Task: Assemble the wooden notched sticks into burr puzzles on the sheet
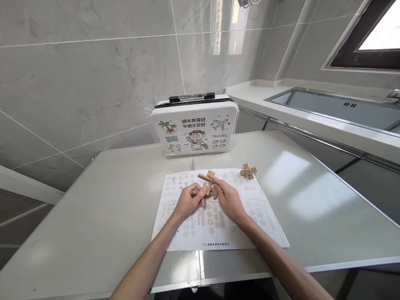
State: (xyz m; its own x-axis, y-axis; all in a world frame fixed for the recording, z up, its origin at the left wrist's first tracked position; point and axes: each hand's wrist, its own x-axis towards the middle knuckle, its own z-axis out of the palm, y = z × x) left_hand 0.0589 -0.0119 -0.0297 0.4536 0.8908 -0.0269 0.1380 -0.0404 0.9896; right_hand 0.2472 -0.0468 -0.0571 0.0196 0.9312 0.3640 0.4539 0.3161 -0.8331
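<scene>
Several notched wooden puzzle pieces lie together near the middle of a printed instruction sheet (179,233). My left hand (189,200) is closed, thumb and fingers pinching a notched wooden piece (205,187) at its near end. From the other side, my right hand (229,199) reaches in with its fingertips on a wooden stick (204,178) that slants across the far end of the pieces. Its thumb is close to the lower pieces, partly covering them. How the pieces fit together is hard to make out. A cross-shaped wooden puzzle (248,171) rests at the sheet's far right corner.
The sheet lies on a pale folding table (118,212) with a seam down its middle. Behind it stands a white cartoon-printed case (193,129) in clear plastic, against a grey tiled wall. A counter with a metal sink (337,108) runs along the right.
</scene>
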